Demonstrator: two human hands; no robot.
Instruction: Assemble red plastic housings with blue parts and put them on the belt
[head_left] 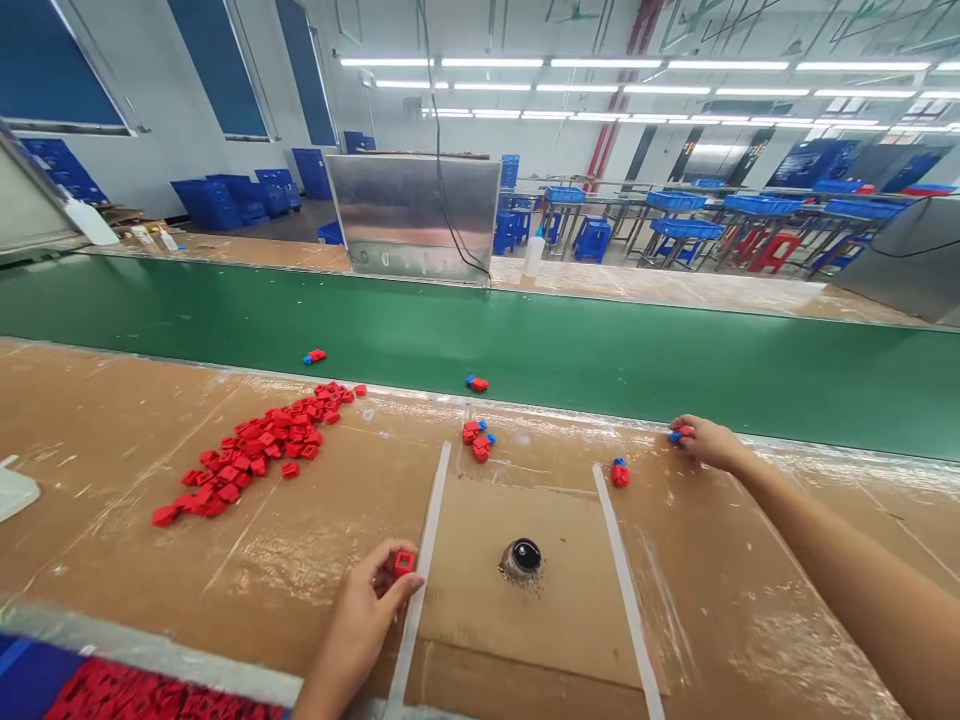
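My left hand [367, 610] rests near the front of the brown worktable [112, 430], fingers pinched on a small red plastic part [404, 562]. My right hand [709, 441] reaches far out to the table's rear edge and pinches a red-and-blue part [680, 433]. A big pile of red parts [255, 452] lies to the left. A small cluster of red-and-blue parts [478, 440] sits ahead, and a single one [619, 473] lies nearer my right hand. A round black-and-metal fixture [522, 559] sits between two white strips.
A green conveyor belt [600, 360] runs behind the table with two red-and-blue parts [314, 356] [477, 383] on it. A metal box [414, 215] with a cable stands beyond. A bin of red parts [150, 695] is at the front left. Blue crates and stools fill the background.
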